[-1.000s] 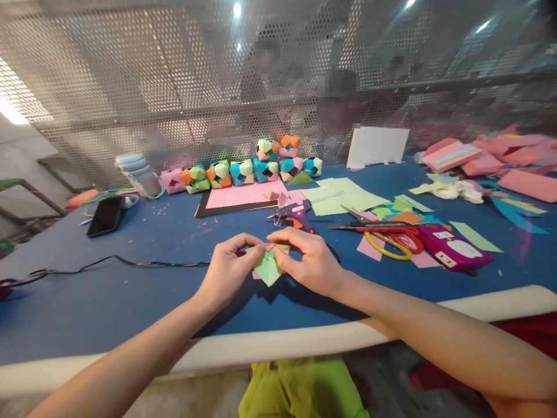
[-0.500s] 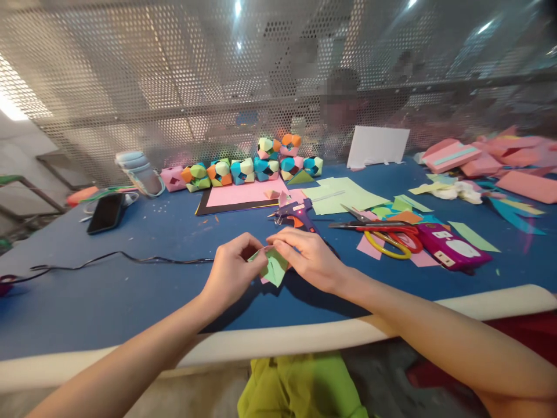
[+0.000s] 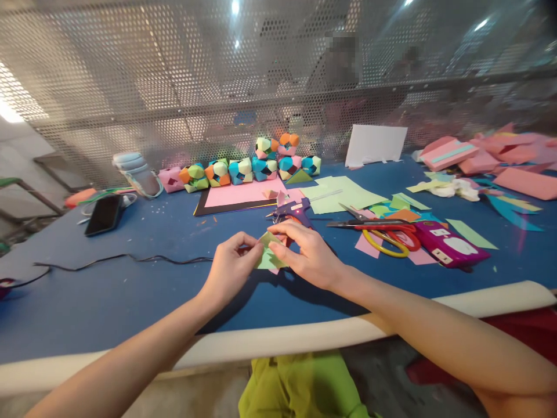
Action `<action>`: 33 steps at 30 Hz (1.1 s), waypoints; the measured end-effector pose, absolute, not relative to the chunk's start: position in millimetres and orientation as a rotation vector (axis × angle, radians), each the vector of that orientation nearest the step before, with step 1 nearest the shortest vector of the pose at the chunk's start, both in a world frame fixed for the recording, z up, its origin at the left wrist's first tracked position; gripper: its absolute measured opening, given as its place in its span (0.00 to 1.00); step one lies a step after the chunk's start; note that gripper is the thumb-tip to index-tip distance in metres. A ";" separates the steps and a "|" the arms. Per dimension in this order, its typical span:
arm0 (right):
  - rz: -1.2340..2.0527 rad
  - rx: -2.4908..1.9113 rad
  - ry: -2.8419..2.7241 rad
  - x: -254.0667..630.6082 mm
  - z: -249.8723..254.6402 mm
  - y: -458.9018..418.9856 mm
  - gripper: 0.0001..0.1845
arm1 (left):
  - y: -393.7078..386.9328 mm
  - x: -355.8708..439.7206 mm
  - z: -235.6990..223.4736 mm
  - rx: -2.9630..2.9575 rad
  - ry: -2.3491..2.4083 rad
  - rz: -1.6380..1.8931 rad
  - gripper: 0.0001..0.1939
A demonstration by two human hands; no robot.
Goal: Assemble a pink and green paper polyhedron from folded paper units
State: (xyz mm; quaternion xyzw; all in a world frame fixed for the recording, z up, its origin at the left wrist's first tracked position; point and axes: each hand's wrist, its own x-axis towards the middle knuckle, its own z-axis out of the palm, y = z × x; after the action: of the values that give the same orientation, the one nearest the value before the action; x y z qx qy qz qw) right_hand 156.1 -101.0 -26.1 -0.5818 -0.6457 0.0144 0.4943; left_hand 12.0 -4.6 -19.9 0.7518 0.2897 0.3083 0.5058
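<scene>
A: Far left of the worktop (image 3: 152,307)?

B: A purple object (image 3: 5,285), cut off by the edge; we can't name it. Next a dark phone (image 3: 104,215), then a black cable (image 3: 130,256) running right until our left hand (image 3: 232,261) hides it.

A: Our hands?

B: Left pinches the folded green paper (image 3: 265,261), held over the worktop's middle, near us. Our right hand (image 3: 311,255) grips its other side. Fingers cover part of it; some pink peeks out underneath, shape unclear.

A: Further right?

B: Glue gun (image 3: 296,209), partly behind our right hand. Scissors (image 3: 369,224), overlapping; we can't match every handle to its blade. Last, a heap of pink paper (image 3: 517,152), cut off at the right edge.
</scene>
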 end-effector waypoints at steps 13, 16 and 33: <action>0.081 -1.531 -1.477 156.9 -30.2 -96.4 0.13 | -8.0 13.5 -18.0 1.668 0.698 0.663 0.06; 0.065 -1.540 -1.507 157.0 -31.1 -97.4 0.14 | -7.5 13.9 -19.4 1.688 0.641 0.613 0.08; 0.180 -1.500 -1.520 156.9 -27.9 -97.0 0.14 | -6.4 16.0 -21.6 1.533 0.595 0.601 0.14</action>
State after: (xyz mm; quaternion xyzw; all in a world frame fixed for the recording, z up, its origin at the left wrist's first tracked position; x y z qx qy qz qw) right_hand 156.9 -97.0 -27.9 -0.6143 -0.6228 0.0737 0.4788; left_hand 16.0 -6.4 -21.6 0.6722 0.2608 0.2634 0.6409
